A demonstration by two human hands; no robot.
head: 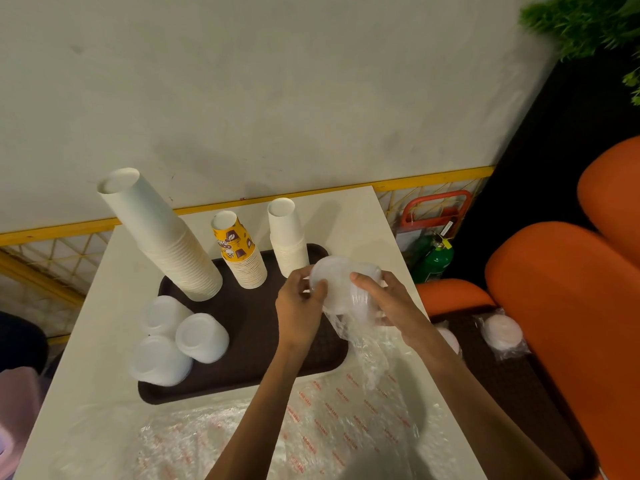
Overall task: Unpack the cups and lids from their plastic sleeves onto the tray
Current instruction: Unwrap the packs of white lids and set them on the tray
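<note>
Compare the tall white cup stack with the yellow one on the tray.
The tall white stack is plain, much taller, and stands at the tray's far left corner. The yellow stack is printed, shorter, and stands mid-back. Both are upside-down paper cups, nested, out of their sleeves.

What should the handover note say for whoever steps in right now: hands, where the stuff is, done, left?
Left hand and right hand: both grip a stack of lids over the tray's right edge; its plastic sleeve hangs half off.
Done: three cup stacks, tall white, printed yellow, short white, and three lid stacks stand on the tray. Empty sleeves lie near the table's front.
Left: strip this sleeve, set the lids down; then the sleeved lids off the table to the right.
</note>
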